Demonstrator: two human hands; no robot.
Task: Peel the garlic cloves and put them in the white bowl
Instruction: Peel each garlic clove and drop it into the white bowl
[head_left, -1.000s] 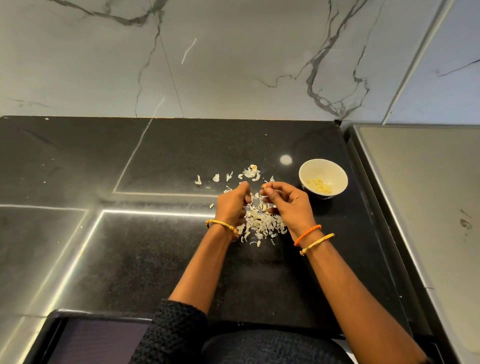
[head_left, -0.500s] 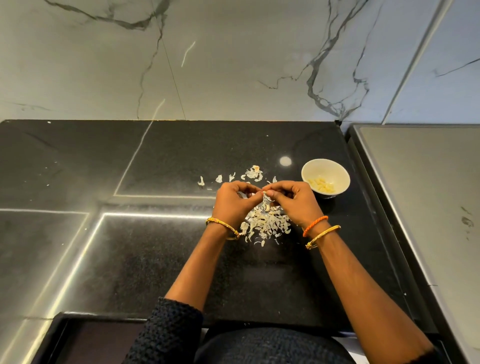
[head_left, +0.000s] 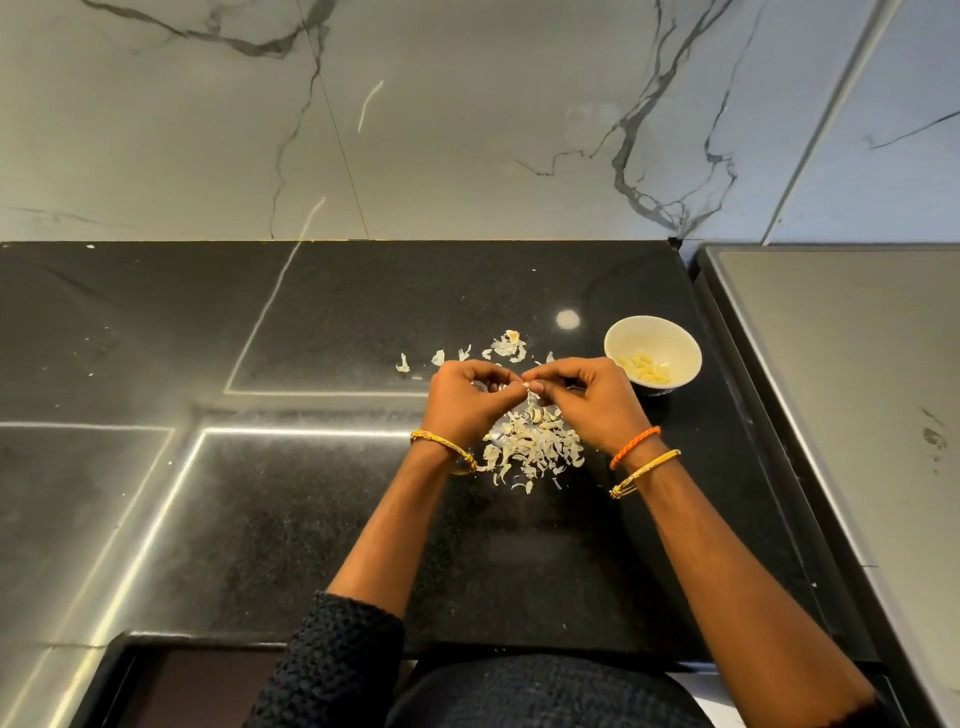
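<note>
Left hand (head_left: 470, 402) and right hand (head_left: 592, 402) are pinching one clove (head_left: 526, 385) together, left of the bowl (head_left: 652, 356). Peels (head_left: 535, 447) are lying beneath them.

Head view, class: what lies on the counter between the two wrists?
A heap of garlic skins lies between the wrists, on the black counter.

You get even, fairly bright light w/ soft shadows only. Black counter (head_left: 322, 332) is glossy: a round lamp glare spot (head_left: 567, 319) sits just left of the white bowl (head_left: 691, 358), and long bright streaks run across the counter further left of the bowl. Bowl and nearby peel scraps (head_left: 535, 447) look sharp. Wide-angle lens bends the counter edges toward the frame's borders; no motion blur visible.
</note>
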